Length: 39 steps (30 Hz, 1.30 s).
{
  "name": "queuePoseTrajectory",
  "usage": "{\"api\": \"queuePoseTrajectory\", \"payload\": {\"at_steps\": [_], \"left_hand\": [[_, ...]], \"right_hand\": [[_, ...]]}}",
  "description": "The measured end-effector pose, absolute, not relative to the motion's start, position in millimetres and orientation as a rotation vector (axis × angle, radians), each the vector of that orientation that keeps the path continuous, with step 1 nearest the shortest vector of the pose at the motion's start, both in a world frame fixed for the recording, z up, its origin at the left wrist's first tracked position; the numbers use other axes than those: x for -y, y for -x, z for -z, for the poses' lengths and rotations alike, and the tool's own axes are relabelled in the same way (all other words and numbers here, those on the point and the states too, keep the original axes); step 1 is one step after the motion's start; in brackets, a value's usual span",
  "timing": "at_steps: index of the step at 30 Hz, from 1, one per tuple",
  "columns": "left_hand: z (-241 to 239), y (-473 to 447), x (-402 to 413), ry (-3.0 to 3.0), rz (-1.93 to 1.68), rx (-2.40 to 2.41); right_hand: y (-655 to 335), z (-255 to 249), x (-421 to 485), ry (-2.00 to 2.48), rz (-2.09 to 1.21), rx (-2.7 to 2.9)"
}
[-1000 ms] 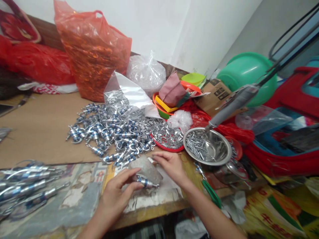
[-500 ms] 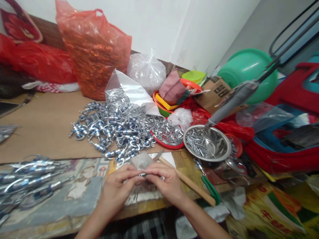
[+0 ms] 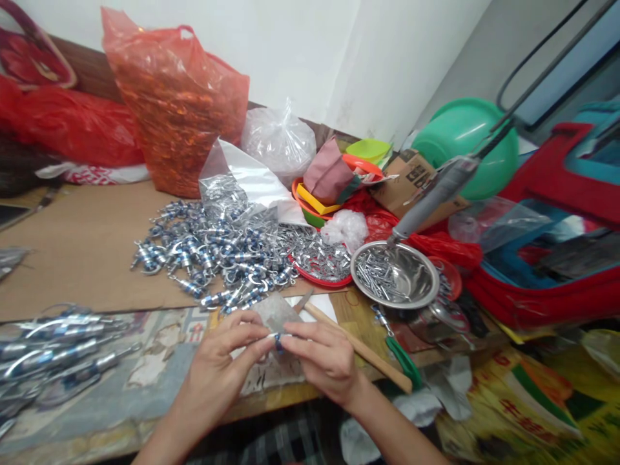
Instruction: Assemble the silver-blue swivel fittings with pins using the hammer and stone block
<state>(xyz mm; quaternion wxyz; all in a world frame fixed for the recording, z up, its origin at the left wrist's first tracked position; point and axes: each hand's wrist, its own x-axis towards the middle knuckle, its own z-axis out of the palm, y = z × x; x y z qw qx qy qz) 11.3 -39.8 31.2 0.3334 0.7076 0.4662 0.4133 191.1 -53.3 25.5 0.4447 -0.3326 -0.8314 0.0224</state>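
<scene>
My left hand (image 3: 220, 371) and my right hand (image 3: 325, 357) meet near the table's front edge, fingers pinched together on one small silver part with a blue band (image 3: 278, 340). They hover over a grey stone block (image 3: 277, 312) on white paper. Behind them lies a heap of silver and blue metal parts (image 3: 213, 252). A wooden-handled tool (image 3: 356, 347) lies just right of my right hand.
A steel bowl of pins (image 3: 394, 274) and a red tray of small clips (image 3: 322, 261) sit at right. Orange bag (image 3: 177, 97), clear bags, coloured trays, green basin (image 3: 465, 142) stand behind. More finished parts (image 3: 53, 352) lie at left. Green-handled pliers (image 3: 400, 352) rest near the edge.
My right hand came back from beside the stone and joined my left hand on the small part; the wooden-handled tool now lies uncovered on the table.
</scene>
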Motion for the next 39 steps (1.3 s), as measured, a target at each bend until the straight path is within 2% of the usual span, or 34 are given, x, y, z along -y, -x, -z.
{"api": "queuePoseTrajectory", "payload": {"at_steps": [7, 15, 32, 39], "left_hand": [[-31, -11, 45, -1.897, -1.103, -1.138], [-30, -14, 45, -1.576, -0.868, -1.113], [-27, -11, 52, -1.471, -0.932, -1.075], [-23, -17, 54, -1.306, -0.911, -1.139]], "right_hand": [[-191, -22, 65, 0.865, -0.079, 2.008], [-181, -19, 72, 1.007, -0.478, 1.737], [-178, -28, 85, 1.008, -0.172, 1.928], [-176, -19, 83, 1.057, -0.452, 1.763]]}}
